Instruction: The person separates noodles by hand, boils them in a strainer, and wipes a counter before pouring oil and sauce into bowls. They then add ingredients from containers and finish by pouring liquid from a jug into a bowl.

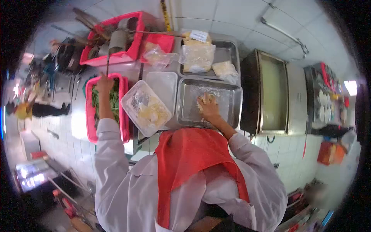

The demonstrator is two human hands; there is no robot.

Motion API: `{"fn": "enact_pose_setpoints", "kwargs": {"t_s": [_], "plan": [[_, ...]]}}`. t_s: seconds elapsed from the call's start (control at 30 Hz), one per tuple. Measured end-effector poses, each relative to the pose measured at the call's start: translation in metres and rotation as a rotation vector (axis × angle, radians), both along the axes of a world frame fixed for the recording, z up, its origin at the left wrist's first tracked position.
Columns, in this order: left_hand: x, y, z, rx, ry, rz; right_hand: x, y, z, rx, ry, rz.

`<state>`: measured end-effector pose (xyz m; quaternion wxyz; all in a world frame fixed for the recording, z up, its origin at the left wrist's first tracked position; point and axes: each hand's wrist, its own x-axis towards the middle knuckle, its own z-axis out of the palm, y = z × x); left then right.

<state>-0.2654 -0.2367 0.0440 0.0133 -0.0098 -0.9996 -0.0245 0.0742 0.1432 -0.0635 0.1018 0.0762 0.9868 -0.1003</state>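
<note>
On the metal tabletop (79, 110), a shallow rectangular steel tray (189, 110) is placed in front of the apron, and a small clump of pale yellow strands (200, 106) is covered by the right hand (209, 108) inside it. The fingers of that hand are spread and slightly bent over the strands; whether any are pinched cannot be told. Beside the tray, a tilted white plastic container (133, 118) is seen with yellow and white food in it. The left hand (104, 84) is held above green leaves (114, 94) in a pink plastic basket (126, 112), at the end of a thin dark handle (108, 65); whether its fingers are closed on the handle cannot be told. The strands appear to be being gathered or spread; for them to be lifted, the spread fingers would need to be drawn together beneath the clump
</note>
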Motion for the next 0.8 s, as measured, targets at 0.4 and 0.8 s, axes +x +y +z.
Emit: {"fn": "enact_pose_setpoints", "kwargs": {"t_s": [0.4,0.8], "plan": [[-0.158,-0.022,0.116,0.762,0.084,-0.627,0.001,0.061,0.005,-1.337,0.162,-0.455],[-0.079,0.158,0.278,0.486,1.004,-1.008,0.003,0.010,0.228,-1.617,0.665,-0.707]]}}
